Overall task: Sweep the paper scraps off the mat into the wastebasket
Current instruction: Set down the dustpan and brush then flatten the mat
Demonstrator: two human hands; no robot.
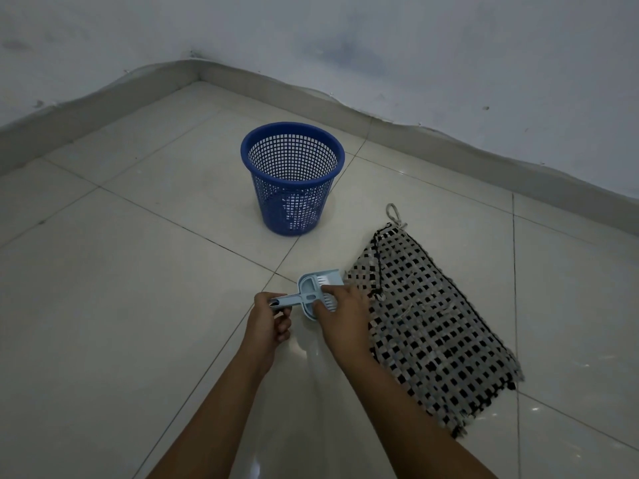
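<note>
A black-and-white woven mat [428,326] lies on the tiled floor to the right; I see no paper scraps on it. A blue mesh wastebasket [292,178] stands upright beyond it, with white scraps showing through its lower wall. My left hand [269,319] grips the handle of a small light-blue dustpan [321,280], held just off the mat's left edge. My right hand [340,311] is closed on a small brush [328,302] with white bristles, resting in the dustpan.
Glossy cream floor tiles [121,305] stretch all around. A grey skirting board and pale wall [449,63] run behind the wastebasket, meeting in a corner at the upper left. A cord loop [394,214] sticks out from the mat's far corner.
</note>
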